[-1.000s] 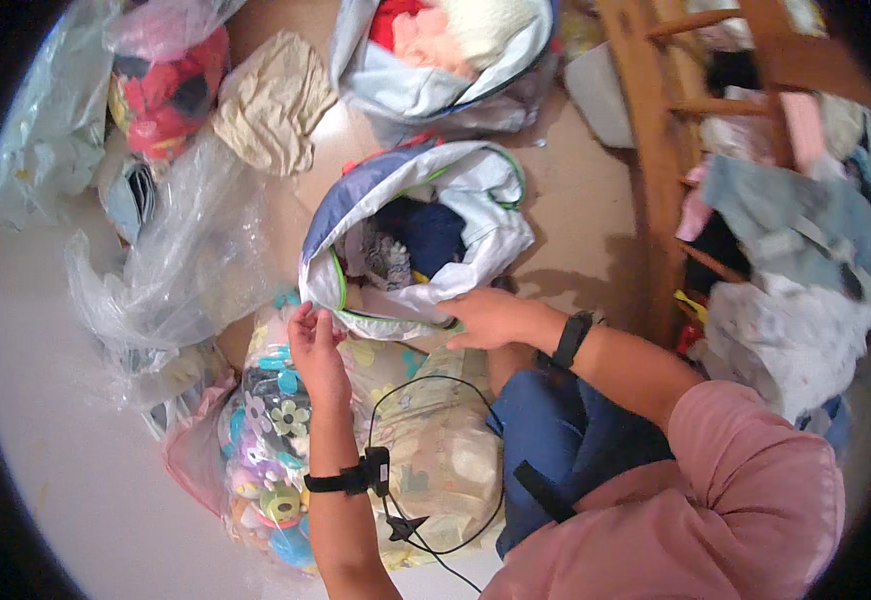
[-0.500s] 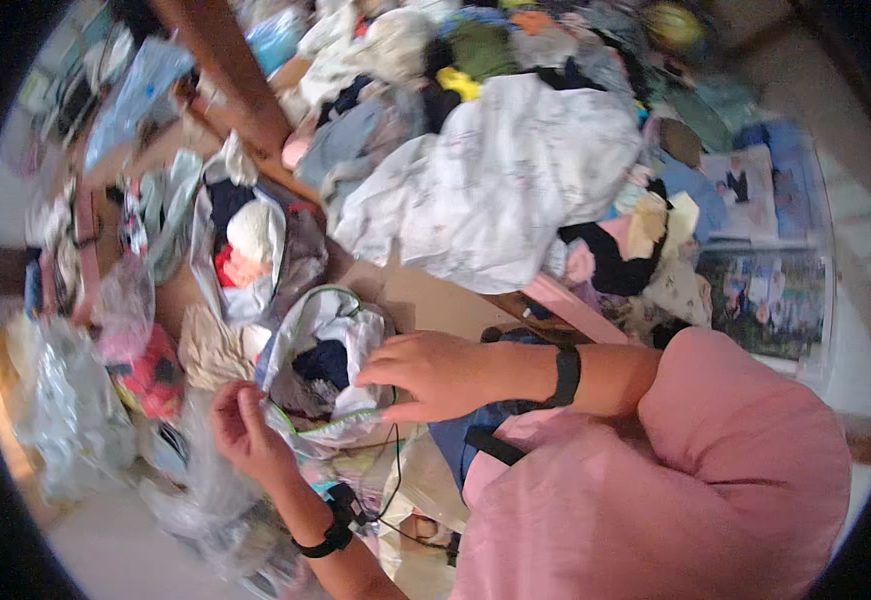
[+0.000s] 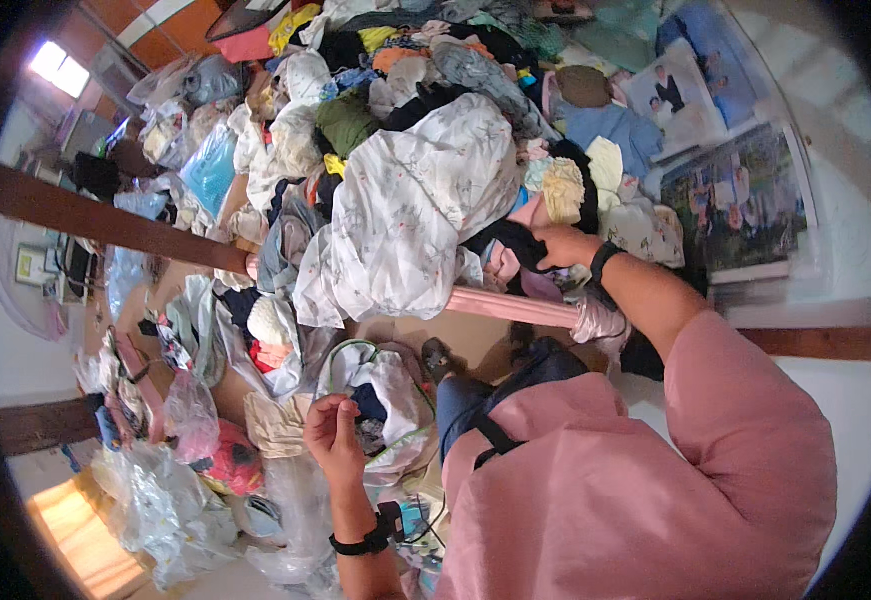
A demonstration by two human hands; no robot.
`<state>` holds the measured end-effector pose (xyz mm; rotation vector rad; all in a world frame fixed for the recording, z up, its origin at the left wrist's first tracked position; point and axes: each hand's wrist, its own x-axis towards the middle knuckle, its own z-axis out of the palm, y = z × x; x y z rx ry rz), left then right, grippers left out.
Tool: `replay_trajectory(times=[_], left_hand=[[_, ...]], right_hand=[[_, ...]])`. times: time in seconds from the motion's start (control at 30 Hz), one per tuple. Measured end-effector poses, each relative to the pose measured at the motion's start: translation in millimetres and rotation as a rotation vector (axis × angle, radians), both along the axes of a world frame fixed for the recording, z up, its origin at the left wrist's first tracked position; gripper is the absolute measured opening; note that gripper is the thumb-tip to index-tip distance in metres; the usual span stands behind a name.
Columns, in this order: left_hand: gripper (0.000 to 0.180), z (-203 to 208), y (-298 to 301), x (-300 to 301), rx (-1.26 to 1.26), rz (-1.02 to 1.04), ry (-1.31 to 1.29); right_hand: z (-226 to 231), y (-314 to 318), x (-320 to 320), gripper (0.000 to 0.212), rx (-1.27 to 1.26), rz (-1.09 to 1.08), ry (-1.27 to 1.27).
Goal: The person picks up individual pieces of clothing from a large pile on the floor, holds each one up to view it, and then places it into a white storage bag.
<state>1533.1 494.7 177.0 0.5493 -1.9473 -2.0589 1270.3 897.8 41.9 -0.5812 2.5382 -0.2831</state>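
My right hand (image 3: 567, 247) reaches to the right side of a large clothes pile, its fingers closed on a black cloth garment (image 3: 511, 240). Its fingertips are partly lost in the folds. Pink and mauve cloth (image 3: 500, 264) lies just below that garment. My left hand (image 3: 335, 440) is raised beside an open white bag with green trim (image 3: 410, 415); its fingers are curled together with the thumb, and nothing shows in them. Dark blue cloth (image 3: 368, 402) sits inside the bag. A white sheet with a small print (image 3: 410, 200) spreads over the front of the pile.
A pink-wrapped rail (image 3: 515, 306) runs along the pile's near edge, and a brown wooden post (image 3: 105, 212) crosses at the left. Another bag holds a white knitted item (image 3: 265, 322). Clear plastic bags (image 3: 165, 510) lie lower left. Framed pictures (image 3: 740, 200) lean at the right.
My right hand has moved from above the white bag up and right to the pile and has taken hold of black cloth. My left hand stays near the bag. The view has shifted.
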Motion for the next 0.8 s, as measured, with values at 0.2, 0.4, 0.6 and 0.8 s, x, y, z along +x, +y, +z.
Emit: replay_trajectory(times=[0.2, 0.4, 0.6, 0.8], left_hand=[[0.005, 31.6, -18.1, -10.0, -0.163, -0.131, -0.042], [0.006, 28.4, -40.3, -13.0, -0.141, -0.176, -0.043], [0.004, 26.5, -58.3, -23.0, -0.143, -0.226, -0.043], [0.004, 42.1, -64.2, -39.4, -0.011, -0.298, 0.017]], right_hand=[[-0.5, 53.9, 29.2, 0.044, 0.577, 0.292, -0.476], [19.8, 78.1, 27.5, 0.049, 0.726, 0.122, -0.418], [-15.3, 15.0, -5.9, 0.031, -0.324, -0.696, -0.075], [-48.4, -71.8, -14.2, 0.031, -1.205, -1.461, -0.26]])
